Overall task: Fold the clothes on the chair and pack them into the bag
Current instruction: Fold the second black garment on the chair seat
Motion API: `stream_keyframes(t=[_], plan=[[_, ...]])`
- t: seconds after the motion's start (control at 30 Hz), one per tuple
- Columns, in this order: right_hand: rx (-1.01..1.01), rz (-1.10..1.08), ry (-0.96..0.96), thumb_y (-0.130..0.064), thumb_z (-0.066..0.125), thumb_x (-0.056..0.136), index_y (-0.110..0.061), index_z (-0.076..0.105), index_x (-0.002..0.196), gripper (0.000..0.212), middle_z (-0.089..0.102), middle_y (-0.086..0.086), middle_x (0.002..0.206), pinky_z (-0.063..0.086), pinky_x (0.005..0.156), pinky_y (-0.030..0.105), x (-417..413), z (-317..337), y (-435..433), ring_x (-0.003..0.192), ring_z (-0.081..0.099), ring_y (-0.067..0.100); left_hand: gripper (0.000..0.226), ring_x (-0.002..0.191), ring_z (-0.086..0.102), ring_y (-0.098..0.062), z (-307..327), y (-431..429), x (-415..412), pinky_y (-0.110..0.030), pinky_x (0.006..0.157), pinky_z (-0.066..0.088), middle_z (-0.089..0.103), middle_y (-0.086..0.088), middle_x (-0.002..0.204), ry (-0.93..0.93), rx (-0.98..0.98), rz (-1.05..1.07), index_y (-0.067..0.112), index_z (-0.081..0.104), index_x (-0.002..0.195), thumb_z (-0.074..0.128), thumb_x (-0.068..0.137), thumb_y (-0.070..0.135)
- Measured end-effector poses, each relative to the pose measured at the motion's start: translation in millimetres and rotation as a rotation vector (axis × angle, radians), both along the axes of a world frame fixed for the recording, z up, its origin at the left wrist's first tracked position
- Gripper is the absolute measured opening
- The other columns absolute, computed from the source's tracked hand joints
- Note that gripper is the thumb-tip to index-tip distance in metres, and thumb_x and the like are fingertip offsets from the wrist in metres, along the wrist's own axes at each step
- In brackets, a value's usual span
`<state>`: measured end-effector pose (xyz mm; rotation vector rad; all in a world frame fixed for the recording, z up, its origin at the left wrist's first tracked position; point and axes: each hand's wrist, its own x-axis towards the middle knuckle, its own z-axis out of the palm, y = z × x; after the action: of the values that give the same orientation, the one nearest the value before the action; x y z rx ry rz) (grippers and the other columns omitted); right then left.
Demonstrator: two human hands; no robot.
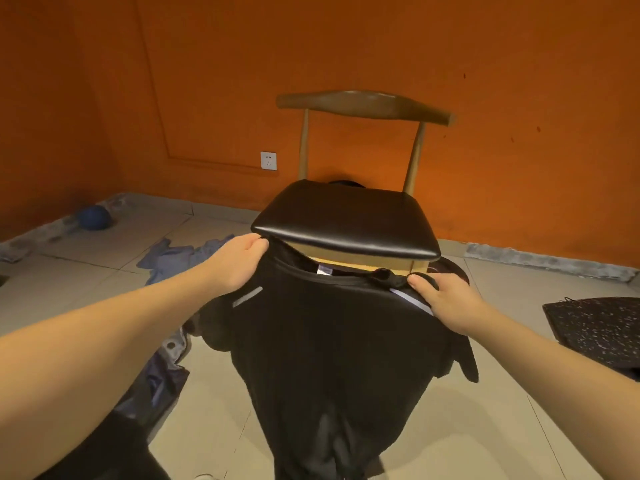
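A black T-shirt [332, 358] hangs in the air in front of the chair [346, 216], its collar up and its hem down near the floor. My left hand [239, 265] grips the shirt's left shoulder. My right hand [446, 303] grips the right shoulder beside the collar. The chair has a black padded seat and a wooden backrest, and its seat is bare. A dark speckled bag [599, 330] lies on the floor at the right.
A blue-grey garment [180, 258] lies crumpled on the tiled floor left of the chair. Another dark garment [156, 386] lies on the floor under my left arm. A blue ball [94, 218] rests by the orange wall, which carries a socket [268, 160].
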<state>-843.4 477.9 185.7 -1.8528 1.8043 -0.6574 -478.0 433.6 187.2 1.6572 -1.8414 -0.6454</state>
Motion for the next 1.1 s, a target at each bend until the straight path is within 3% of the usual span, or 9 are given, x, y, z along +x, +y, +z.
stream_keyframes(t=[0.1,0.2,0.37,0.47,0.6,0.77,0.93,1.0,1.1], plan=[[0.040,0.045,0.029,-0.047,0.049,0.103,-0.030,0.070,0.097,0.028,0.070,-0.007,0.085,0.056,0.087,0.036,-11.2,-2.1,-1.2,0.085,0.065,0.014,0.046,0.115,0.058,-0.020,15.3,-2.9,0.0,-0.037,0.100,0.041,0.064,0.002,0.120,-0.076,0.019,-0.038,0.019,0.061,0.121,0.036,0.105,0.055],[0.002,0.072,0.004,-0.048,0.054,0.101,-0.027,0.075,0.093,0.031,0.071,-0.004,0.079,0.053,0.078,0.037,-22.3,0.3,0.6,0.081,0.067,0.020,0.072,0.101,0.061,-0.014,32.5,-3.3,8.9,-0.038,0.092,0.048,0.064,0.009,0.110,-0.331,0.078,-0.163,0.027,0.055,0.116,0.044,0.081,0.089],[-0.055,0.055,-0.034,-0.043,0.051,0.100,-0.015,0.071,0.089,0.036,0.070,0.012,0.084,0.056,0.085,0.053,-40.8,9.8,3.2,0.084,0.069,0.032,0.028,0.078,0.053,-0.006,64.6,0.4,14.5,-0.024,0.063,0.037,0.054,0.013,0.088,-0.505,-0.063,-0.168,0.033,0.043,0.093,0.060,0.095,0.055],[-0.093,0.047,-0.029,-0.033,0.046,0.095,-0.007,0.066,0.087,0.034,0.065,0.018,0.080,0.055,0.077,0.050,-41.1,23.5,5.3,0.084,0.065,0.040,0.022,0.079,0.055,-0.012,84.7,1.4,18.4,-0.029,0.063,0.038,0.059,0.004,0.089,-0.442,-0.087,-0.089,0.028,0.045,0.090,0.054,0.102,0.044],[-0.218,-0.003,0.019,-0.030,0.052,0.102,-0.017,0.072,0.085,0.029,0.069,0.002,0.077,0.055,0.075,0.044,-36.5,65.0,7.0,0.079,0.066,0.024,0.019,0.077,0.053,-0.014,116.0,4.1,19.9,-0.030,0.062,0.037,0.060,-0.002,0.089,-0.423,-0.133,0.003,0.027,0.045,0.086,0.049,0.104,0.031],[-0.305,-0.052,0.151,-0.030,0.070,0.095,-0.028,0.074,0.086,0.010,0.071,-0.003,0.079,0.060,0.074,0.044,-45.0,118.1,-4.0,0.077,0.067,0.020,0.011,0.085,0.057,-0.022,155.9,-5.4,21.7,-0.031,0.072,0.042,0.061,-0.005,0.093,-0.196,-0.183,0.070,0.019,0.056,0.094,0.065,0.099,0.025],[-0.261,-0.061,0.164,-0.023,0.080,0.088,-0.018,0.073,0.086,0.009,0.071,0.008,0.084,0.056,0.071,0.038,-50.0,168.5,-27.9,0.080,0.065,0.025,0.013,0.103,0.064,-0.030,195.2,-18.5,24.1,-0.046,0.098,0.051,0.070,-0.008,0.106,0.094,0.023,0.082,0.017,0.072,0.106,0.061,0.099,0.017],[-0.234,-0.045,0.185,-0.021,0.077,0.090,-0.018,0.074,0.088,0.005,0.070,0.008,0.087,0.051,0.067,0.033,-54.7,186.2,-38.5,0.082,0.063,0.025,0.022,0.108,0.063,-0.031,207.2,-25.2,25.5,-0.047,0.102,0.048,0.069,-0.007,0.112,0.088,0.049,0.079,0.019,0.074,0.109,0.057,0.096,0.014],[-0.204,-0.057,0.227,-0.023,0.070,0.096,-0.017,0.074,0.098,0.007,0.070,0.005,0.098,0.047,0.078,0.034,-63.0,199.4,-62.9,0.092,0.063,0.025,0.018,0.114,0.060,-0.031,216.0,-42.7,26.5,-0.050,0.110,0.044,0.068,-0.006,0.116,-0.040,0.044,0.044,0.023,0.074,0.101,0.058,0.094,0.016]])
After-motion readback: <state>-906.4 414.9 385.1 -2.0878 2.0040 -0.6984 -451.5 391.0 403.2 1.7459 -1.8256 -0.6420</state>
